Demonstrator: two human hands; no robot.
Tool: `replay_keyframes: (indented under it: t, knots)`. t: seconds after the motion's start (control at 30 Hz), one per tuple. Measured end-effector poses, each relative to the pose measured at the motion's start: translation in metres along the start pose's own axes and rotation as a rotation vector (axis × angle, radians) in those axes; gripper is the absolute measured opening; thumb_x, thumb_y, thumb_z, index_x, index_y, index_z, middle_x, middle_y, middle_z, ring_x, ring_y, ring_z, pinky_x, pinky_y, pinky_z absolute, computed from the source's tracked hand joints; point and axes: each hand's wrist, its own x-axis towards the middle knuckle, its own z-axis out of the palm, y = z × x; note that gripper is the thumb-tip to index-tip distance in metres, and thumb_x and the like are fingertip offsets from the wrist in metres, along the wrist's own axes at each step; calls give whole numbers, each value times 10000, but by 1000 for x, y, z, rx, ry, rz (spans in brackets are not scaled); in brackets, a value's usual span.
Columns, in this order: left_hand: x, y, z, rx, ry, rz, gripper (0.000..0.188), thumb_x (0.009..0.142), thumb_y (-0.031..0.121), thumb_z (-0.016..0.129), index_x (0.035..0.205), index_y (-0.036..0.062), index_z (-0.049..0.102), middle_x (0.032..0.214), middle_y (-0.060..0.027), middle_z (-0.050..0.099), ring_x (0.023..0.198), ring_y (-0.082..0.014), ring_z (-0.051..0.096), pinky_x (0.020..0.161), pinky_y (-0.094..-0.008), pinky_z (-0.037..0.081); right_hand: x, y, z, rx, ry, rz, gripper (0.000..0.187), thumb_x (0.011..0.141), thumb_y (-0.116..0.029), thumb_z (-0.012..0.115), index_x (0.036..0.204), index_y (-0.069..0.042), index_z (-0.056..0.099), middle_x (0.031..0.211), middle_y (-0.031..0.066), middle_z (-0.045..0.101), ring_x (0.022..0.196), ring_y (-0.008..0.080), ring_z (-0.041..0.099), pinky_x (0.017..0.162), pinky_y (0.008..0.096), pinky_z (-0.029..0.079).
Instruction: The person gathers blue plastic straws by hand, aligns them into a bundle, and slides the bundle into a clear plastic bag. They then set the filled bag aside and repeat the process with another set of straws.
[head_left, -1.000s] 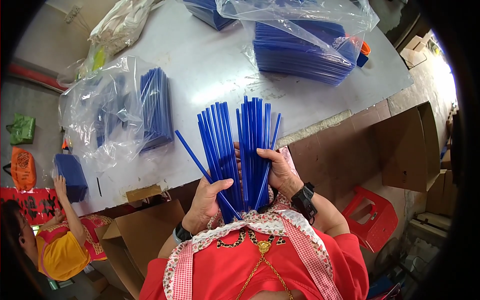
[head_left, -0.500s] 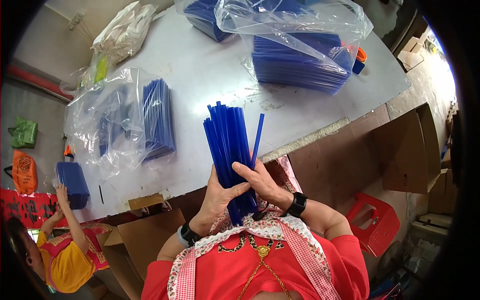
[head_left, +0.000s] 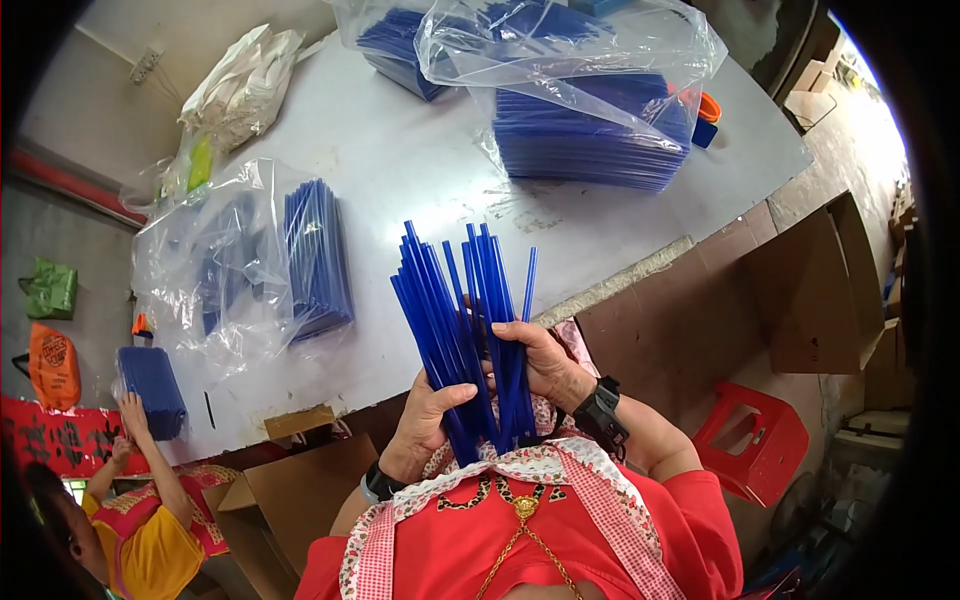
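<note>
A bundle of blue plastic tubes (head_left: 440, 330) stands upright in front of me, fanned apart at the top. My left hand (head_left: 430, 415) is closed round its left part, thumb across the front. Around the right part my right hand (head_left: 535, 355) is closed, its thumb pressed on the tubes; one tube (head_left: 529, 285) leans off separately at the right. The tubes' lower ends rest against my apron (head_left: 500, 455). On the white table beyond, a stack of blue tubes (head_left: 318, 260) lies partly inside a clear plastic bag (head_left: 250, 290).
A larger tube stack (head_left: 590, 140) under clear plastic lies at the far side, beside an orange and blue tape dispenser (head_left: 707, 120). At left, a co-worker's hand (head_left: 133, 412) touches another blue stack (head_left: 155, 385). Cardboard boxes (head_left: 815, 290) and a red stool (head_left: 752, 445) stand at the right.
The bundle has spread into two parts, with a gap between them. My hands have moved apart, the left slightly left and down, the right slightly right. The view has shifted a little.
</note>
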Motion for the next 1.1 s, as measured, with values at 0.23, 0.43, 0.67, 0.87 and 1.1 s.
replay_keyframes:
  t: [0.23, 0.43, 0.67, 0.87, 1.1]
  knots:
    - [-3, -1, -5, -49, -32, -13, 448, 704, 4, 680, 1141, 6, 582, 1007, -102, 662, 915, -242, 650, 842, -408, 544, -3, 1, 5, -52, 2, -2, 532, 878, -246, 594, 1339, -16, 459, 941, 107, 636, 679, 159, 587, 547, 291, 507]
    - [-5, -1, -3, -96, -51, -30, 444, 708, 17, 696, 1137, 15, 584, 1001, -101, 663, 910, -237, 649, 852, -405, 536, -7, -1, 9, -71, -30, -16, 559, 884, -254, 597, 1352, 4, 435, 918, 100, 629, 666, 147, 580, 554, 295, 510]
    - [0, -10, 4, 105, 21, 104, 547, 722, 110, 791, 1205, 32, 547, 1056, -100, 644, 942, -192, 639, 851, -361, 534, -6, 4, 30, -231, 197, -177, 577, 910, -286, 565, 1381, -11, 378, 1032, 99, 598, 886, 169, 596, 796, 311, 519]
    - [11, 7, 21, 354, -95, 183, 643, 717, 134, 803, 1258, 30, 472, 1109, -65, 602, 1030, -181, 589, 864, -337, 512, 5, 1, 51, -728, 208, -343, 625, 867, -345, 627, 1329, 8, 396, 1147, 136, 568, 1077, 204, 553, 910, 339, 481]
    - [16, 26, 13, 281, -398, -190, 679, 694, 154, 812, 1254, 17, 455, 1096, -75, 585, 1035, -165, 579, 858, -303, 503, 2, -32, 51, -403, -218, -74, 755, 779, -360, 727, 1347, -45, 343, 1122, 144, 552, 1077, 195, 537, 899, 342, 479]
